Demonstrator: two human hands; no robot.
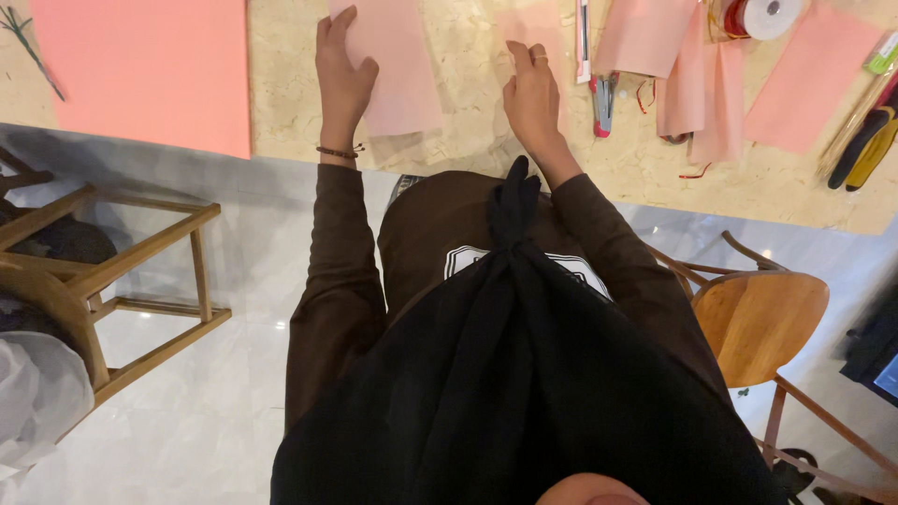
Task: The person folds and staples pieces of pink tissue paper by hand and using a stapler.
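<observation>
My left hand point(341, 75) rests on a pale pink paper strip point(398, 65) on the marble-look table point(468, 140), fingers spread over its left edge with the thumb on the sheet. My right hand point(531, 93) lies just right of that strip, fingers curled loosely, touching a second pale pink piece point(528, 28) at the table's far side. Whether either hand pinches the paper cannot be made out. Brown sleeves cover both arms, and a thin bracelet circles the left wrist.
A large salmon sheet point(140, 70) lies left. Right of my hands are a stapler point(603, 103), more pink sheets point(692, 75), a red ribbon spool point(762, 17) and tools point(865, 140). Wooden chairs point(758, 318) stand on both sides, over a white tiled floor.
</observation>
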